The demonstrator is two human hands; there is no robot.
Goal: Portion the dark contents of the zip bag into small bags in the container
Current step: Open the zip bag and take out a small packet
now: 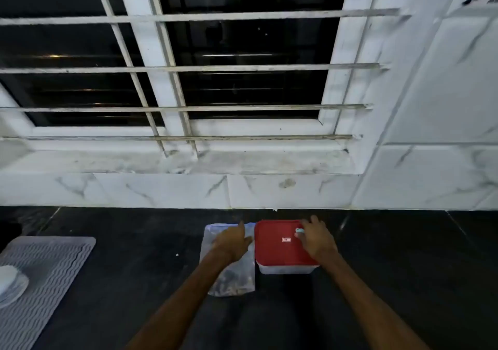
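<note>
My left hand [234,242] lies slack-fingered on the clear zip bag [242,273]. My right hand [317,239], fingers spread, rests on the glossy red lid [277,254]; its white label [286,239] is illegible.

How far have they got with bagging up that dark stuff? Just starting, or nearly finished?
Barely begun, it seems. Done: nothing visible; the zip bag lies flat on the counter, its dark contents inside. In hand: the left hand rests on the bag, the right hand on the red lid, which sits on the container. Left: opening the container and all the portioning; no small bags show yet.
</note>
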